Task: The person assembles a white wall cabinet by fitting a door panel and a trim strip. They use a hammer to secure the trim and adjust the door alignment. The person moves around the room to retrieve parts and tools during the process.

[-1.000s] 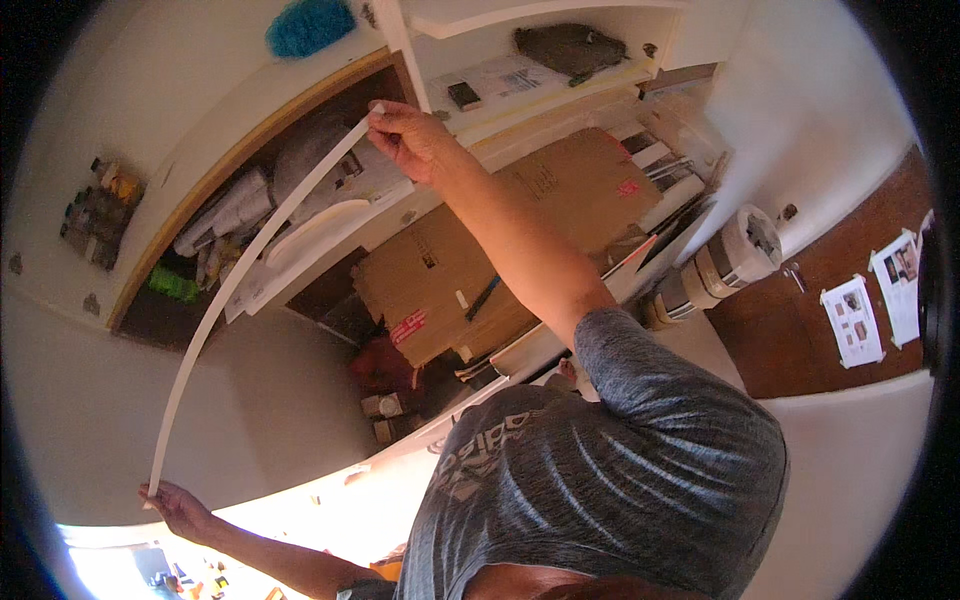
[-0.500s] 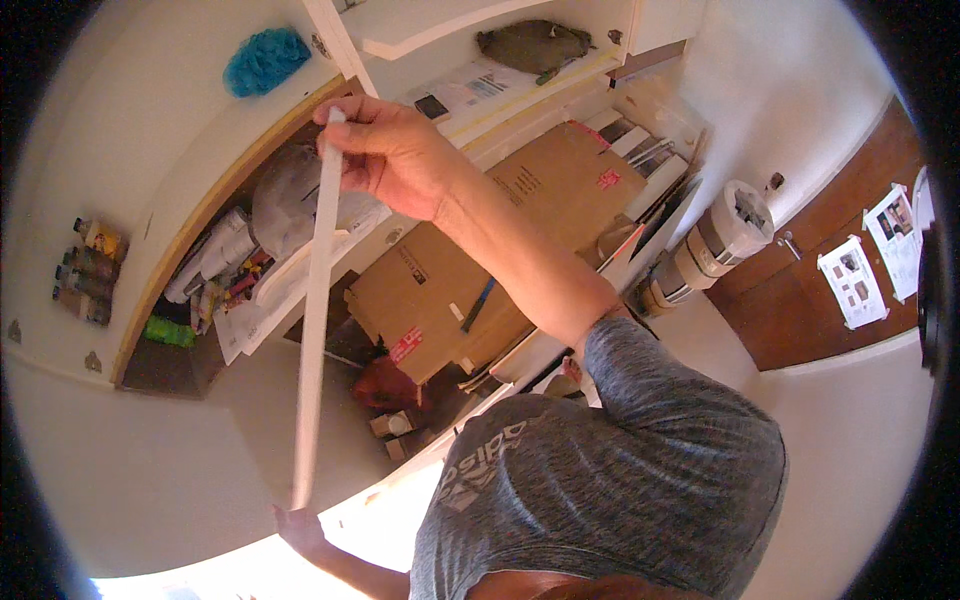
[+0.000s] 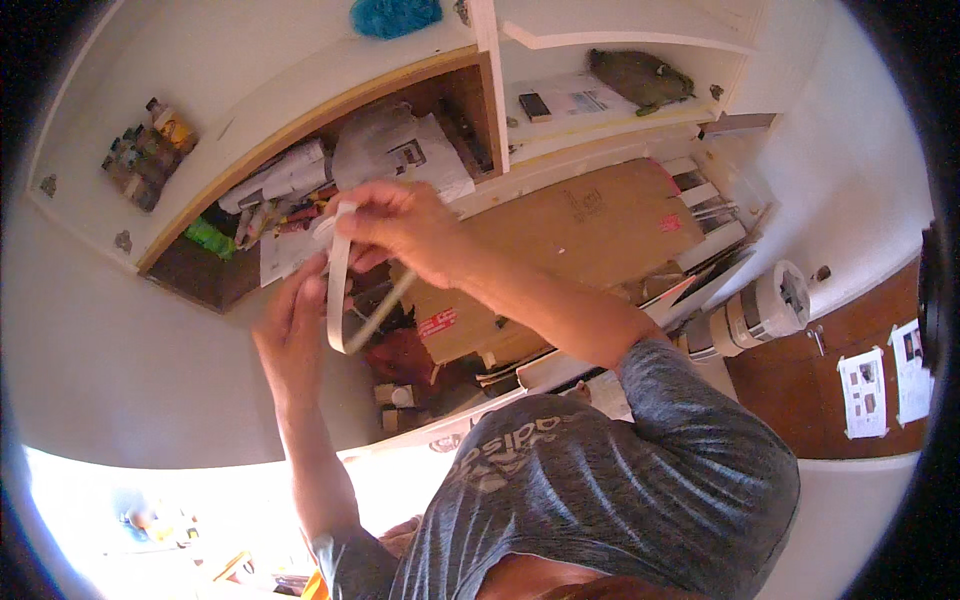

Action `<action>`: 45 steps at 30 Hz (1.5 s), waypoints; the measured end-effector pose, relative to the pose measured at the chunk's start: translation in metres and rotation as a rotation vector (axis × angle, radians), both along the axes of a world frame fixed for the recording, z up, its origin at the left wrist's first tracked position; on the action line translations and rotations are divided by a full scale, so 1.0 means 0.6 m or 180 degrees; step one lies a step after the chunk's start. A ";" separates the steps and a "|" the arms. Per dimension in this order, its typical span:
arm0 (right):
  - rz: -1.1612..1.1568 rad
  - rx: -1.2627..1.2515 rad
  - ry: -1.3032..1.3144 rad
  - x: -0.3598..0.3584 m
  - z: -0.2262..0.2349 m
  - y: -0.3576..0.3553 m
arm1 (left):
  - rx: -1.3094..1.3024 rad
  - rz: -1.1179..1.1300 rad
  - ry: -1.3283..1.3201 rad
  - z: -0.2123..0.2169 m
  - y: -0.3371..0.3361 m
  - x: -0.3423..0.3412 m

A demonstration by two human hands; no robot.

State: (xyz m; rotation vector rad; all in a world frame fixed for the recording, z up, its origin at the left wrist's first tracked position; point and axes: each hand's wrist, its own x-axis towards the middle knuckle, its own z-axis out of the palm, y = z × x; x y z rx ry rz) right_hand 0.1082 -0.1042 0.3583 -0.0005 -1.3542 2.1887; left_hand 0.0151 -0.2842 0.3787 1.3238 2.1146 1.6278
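Note:
A narrow, flexible white strip (image 3: 338, 300) hangs in a loop in front of me, bending back upward at its lower end. Near its top, my right hand (image 3: 412, 235) is closed, pinching it between thumb and fingers. Just below and to the left, my left hand (image 3: 288, 325) has its fingers drawn together, fingertips against the strip close to the right hand; the exact grip is partly hidden. Behind the hands are the papers (image 3: 400, 150) in an open wood-edged compartment and a large flat cardboard sheet (image 3: 570, 225).
White cabinetry surrounds the compartment, with small bottles (image 3: 150, 155) and a blue mesh sponge (image 3: 395, 15) on it. A dark cloth bag (image 3: 640, 80) and a phone (image 3: 535, 107) lie on the upper right shelf. At right stands a wrapped cylinder (image 3: 755, 310) near a brown door (image 3: 780, 395).
My left hand has come up from the strip's lower end to beside my right hand. The strip, held nearly straight before, is now looped. The view has shifted.

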 end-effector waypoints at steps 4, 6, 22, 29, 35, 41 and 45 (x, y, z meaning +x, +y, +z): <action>-0.0582 0.0049 -0.0126 0.018 0.014 0.063 | -0.0366 -0.0161 -0.0308 0.050 0.080 0.008; -0.0780 -0.0092 -0.0074 0.029 0.012 0.099 | -0.0494 -0.0142 0.0145 0.047 0.125 0.003; -0.3219 0.1516 -0.0144 0.022 -0.020 0.387 | 0.0289 0.0740 0.2750 0.021 0.414 -0.029; -0.3054 0.1681 0.0226 0.000 -0.043 0.456 | 0.0082 0.0621 0.2856 0.034 0.469 -0.047; -0.3067 0.1640 0.0400 0.004 -0.026 0.434 | 0.0068 0.0413 0.2779 0.032 0.493 -0.068; -0.3213 0.1802 0.0690 0.000 -0.021 0.432 | 0.0177 0.0205 0.2948 0.041 0.506 -0.082; -0.3425 0.1838 0.0704 -0.004 -0.022 0.432 | 0.0020 0.0128 0.2908 0.052 0.509 -0.077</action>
